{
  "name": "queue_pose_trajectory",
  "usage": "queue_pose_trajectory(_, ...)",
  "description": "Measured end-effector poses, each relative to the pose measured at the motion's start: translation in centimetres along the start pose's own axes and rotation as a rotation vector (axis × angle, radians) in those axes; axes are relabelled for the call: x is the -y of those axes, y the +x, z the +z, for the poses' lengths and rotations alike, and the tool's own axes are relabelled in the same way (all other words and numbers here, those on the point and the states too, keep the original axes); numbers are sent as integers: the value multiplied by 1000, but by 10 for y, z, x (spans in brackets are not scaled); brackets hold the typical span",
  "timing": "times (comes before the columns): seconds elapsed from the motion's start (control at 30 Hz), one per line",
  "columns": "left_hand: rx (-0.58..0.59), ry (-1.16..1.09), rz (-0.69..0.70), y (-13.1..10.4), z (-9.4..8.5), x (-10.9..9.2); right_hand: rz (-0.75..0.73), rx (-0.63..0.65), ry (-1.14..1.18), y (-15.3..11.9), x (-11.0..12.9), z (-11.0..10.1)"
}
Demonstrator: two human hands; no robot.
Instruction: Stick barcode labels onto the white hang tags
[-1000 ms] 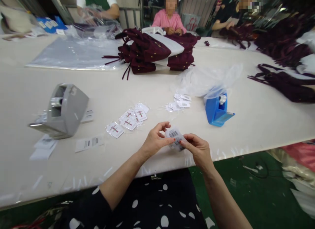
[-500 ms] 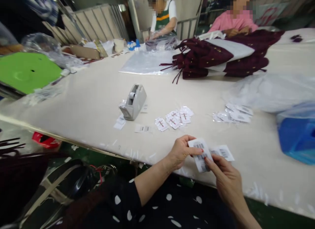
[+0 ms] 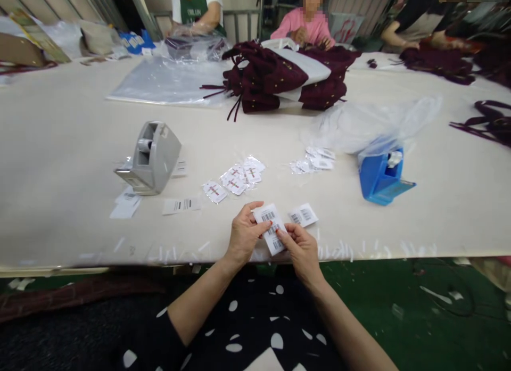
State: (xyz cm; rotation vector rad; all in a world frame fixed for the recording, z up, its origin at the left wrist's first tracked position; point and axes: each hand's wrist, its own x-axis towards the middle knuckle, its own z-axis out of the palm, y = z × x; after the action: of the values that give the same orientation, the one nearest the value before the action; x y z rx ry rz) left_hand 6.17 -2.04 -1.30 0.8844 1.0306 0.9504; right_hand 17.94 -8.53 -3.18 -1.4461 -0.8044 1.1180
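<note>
Between my two hands, just above the table's near edge, I hold a white barcode label sheet [image 3: 270, 228] tilted toward me. My left hand [image 3: 244, 233] pinches its left side, thumb on top. Fingers of my right hand [image 3: 301, 249] grip its lower right side; whether it is one sheet or a stack I cannot tell. Just beyond my right hand another barcode label [image 3: 304, 215] lies on the table. Past my left hand is a cluster of small printed tags [image 3: 235, 179] in clear wrapping. Farther right rests a second pile of tags [image 3: 319, 159].
A grey tape dispenser [image 3: 154, 161] stands left on the table [image 3: 59, 147], with paper labels [image 3: 125, 203] beside it. At right is a blue tape dispenser [image 3: 381, 174] under clear plastic. Maroon bags [image 3: 279, 78] are heaped across the table. Several co-workers sit or stand at the far side.
My view has swung to the right, so the table's contents sit farther left and the blue dispenser shows fully. Both hands keep the same hold on the label sheet.
</note>
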Motion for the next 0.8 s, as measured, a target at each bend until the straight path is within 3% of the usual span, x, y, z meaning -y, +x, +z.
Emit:
queue_pose_trajectory(0.17,18,15,7,2,0,2,5,8,-33,-1,-3,2)
queue_pose_trajectory(0.27,-5,16,-14,6,-1,6,-80,10,-208,2,0,-2)
queue_pose_trajectory(0.33,-7,28,-24,10,-2,8,-226,-119,-387,7,4,-11)
queue_pose_trajectory(0.4,2,48,-33,13,-2,10,-367,-343,-562,14,7,-25)
queue_pose_trajectory(0.47,15,63,-45,16,-2,11,-402,-487,-683,21,7,-40)
queue_pose_trajectory(0.57,33,75,-72,18,-1,12,-396,-425,-776,29,0,-58)
queue_pose_trajectory(0.67,72,91,-108,24,3,14,-509,-332,-886,34,-10,-66)
queue_pose_trajectory(0.73,109,106,-110,32,9,17,-583,-354,-924,38,-13,-69)
queue_pose_trajectory(0.8,138,136,-83,43,20,22,-624,-472,-888,42,-12,-76)
